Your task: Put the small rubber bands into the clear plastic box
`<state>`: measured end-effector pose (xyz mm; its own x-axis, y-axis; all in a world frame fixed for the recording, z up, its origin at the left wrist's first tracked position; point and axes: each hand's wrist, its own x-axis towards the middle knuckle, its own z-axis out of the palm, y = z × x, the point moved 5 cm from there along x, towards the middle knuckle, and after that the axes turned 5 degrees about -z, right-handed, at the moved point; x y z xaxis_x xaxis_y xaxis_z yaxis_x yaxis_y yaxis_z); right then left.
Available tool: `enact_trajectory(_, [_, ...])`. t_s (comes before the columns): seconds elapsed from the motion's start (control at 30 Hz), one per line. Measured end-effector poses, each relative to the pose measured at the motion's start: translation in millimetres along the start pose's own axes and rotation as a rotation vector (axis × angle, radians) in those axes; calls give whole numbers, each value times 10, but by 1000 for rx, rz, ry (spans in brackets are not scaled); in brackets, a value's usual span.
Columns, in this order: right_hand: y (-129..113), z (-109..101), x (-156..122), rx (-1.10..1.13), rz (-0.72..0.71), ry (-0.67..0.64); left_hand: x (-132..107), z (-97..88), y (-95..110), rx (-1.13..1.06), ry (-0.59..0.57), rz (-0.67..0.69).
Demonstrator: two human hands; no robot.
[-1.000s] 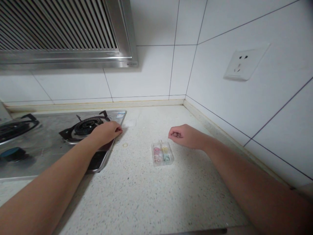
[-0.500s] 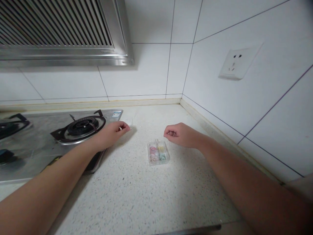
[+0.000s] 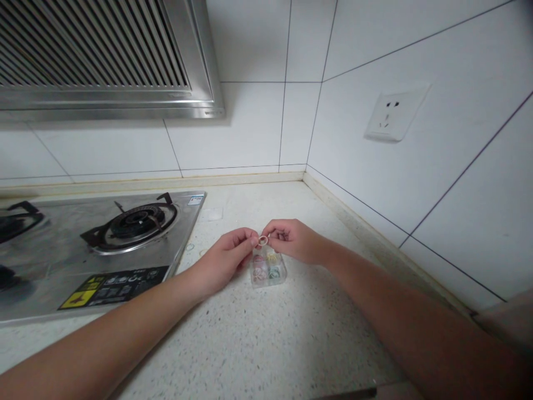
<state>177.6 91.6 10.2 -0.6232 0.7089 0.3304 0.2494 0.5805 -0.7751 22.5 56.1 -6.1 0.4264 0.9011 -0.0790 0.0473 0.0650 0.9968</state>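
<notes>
Near clear divided box, left hand, right hand both pinching pale ring.

Range hood, stainless steel, slatted underside; upper left.
Gas cooktop, metal; below the hood, on the desk.
Burner, black, with pan supports; right part of cooktop.
Second burner, cut off by the left edge.
Warning label, black and yellow; cooktop front.
Sticker, small, pale; cooktop's far right corner.
Desk, white, speckled, low upstand along the walls.
Wall tiles, white, dark joints.
Power socket, white; right-hand wall.
</notes>
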Motion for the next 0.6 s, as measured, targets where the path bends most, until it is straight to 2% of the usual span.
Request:
enact_trajectory(0.23, [-25, 19, -8, 136, 59, 1, 65, -25, -83, -153, 18, -10])
enact_trajectory(0.6, [-87, -11, -18, 140, 67, 46, 35, -56, -83, -80, 52, 29])
